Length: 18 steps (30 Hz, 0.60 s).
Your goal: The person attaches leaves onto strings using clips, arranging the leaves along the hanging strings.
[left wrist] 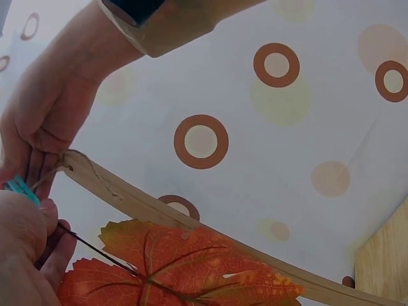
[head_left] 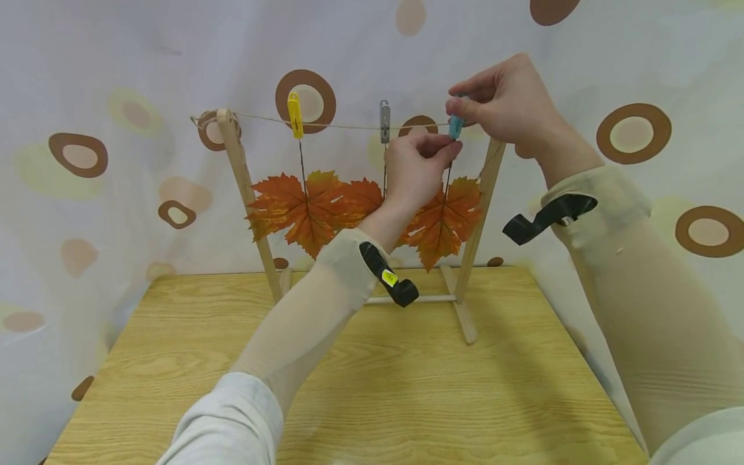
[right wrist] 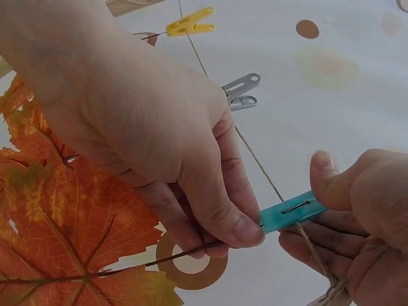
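Note:
A blue clothespin (right wrist: 290, 213) sits across the string at its right end. My right hand (head_left: 511, 103) holds its upper end between thumb and fingers. Just below, my left hand (head_left: 415, 168) pinches the dark stem (right wrist: 185, 254) of the right-hand orange leaf (head_left: 444, 226) at the clip's lower tip. Fingertips hide whether the stem is inside the clip's jaws. Two more leaves hang to the left: one from a yellow clothespin (head_left: 295, 116), the other, partly covered by my left arm, below a grey clothespin (head_left: 385, 121).
The string (head_left: 343, 126) runs between two posts of a wooden stand (head_left: 235, 148). A crossbar and feet support the stand at the back of the wood-grain table (head_left: 372, 387). Behind it hangs a patterned cloth (head_left: 139, 58). Both wrists wear black camera mounts (head_left: 386, 274).

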{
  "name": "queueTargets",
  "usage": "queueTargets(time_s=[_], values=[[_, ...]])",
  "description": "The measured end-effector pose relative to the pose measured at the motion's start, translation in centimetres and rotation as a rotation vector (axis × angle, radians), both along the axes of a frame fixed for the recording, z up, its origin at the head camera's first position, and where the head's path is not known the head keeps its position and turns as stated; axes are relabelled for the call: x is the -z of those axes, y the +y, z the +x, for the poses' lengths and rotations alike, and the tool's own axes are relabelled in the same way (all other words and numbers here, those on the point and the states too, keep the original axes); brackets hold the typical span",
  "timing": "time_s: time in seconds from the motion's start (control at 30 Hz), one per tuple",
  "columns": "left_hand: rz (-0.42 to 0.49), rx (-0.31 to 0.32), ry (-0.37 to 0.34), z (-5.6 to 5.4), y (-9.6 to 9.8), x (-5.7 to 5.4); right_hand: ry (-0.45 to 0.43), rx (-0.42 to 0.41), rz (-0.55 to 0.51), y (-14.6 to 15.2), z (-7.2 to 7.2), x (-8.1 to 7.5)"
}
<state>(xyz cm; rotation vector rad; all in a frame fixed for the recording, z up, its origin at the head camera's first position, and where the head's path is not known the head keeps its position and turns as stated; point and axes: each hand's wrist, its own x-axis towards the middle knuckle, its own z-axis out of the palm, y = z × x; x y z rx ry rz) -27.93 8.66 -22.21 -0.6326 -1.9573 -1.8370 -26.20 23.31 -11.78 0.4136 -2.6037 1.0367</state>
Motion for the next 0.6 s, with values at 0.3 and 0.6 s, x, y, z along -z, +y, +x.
queueTargets(time_s=[0.3,0.6], values=[[0.005,-0.014,0.0,-0.12,0.06,-0.07,-0.004,0.031,0.015,-0.07,-0.06,-0.1],[0.022,-0.025,-0.007,-0.18,-0.05,0.1,-0.039,-0.001,0.025,-0.14,-0.07,-0.27]])
